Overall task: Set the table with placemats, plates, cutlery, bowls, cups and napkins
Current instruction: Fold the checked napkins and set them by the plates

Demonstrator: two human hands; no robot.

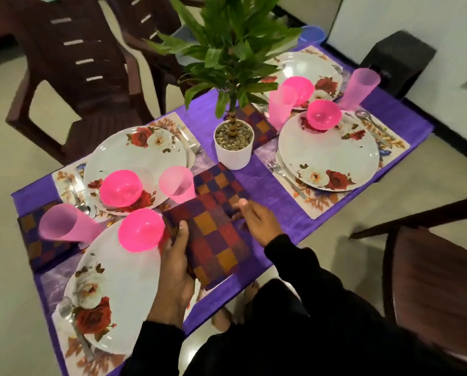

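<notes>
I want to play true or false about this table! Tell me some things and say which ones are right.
1. Both hands are on the checked napkin. True: the left hand grips its edge and the right hand touches it.
2. The bowls are blue. False: each bowl is bright pink.
3. A potted plant stands mid-table. True.
4. The plates are plain white. False: each plate has red and white roses.
5. The tablecloth is purple. True.
</notes>
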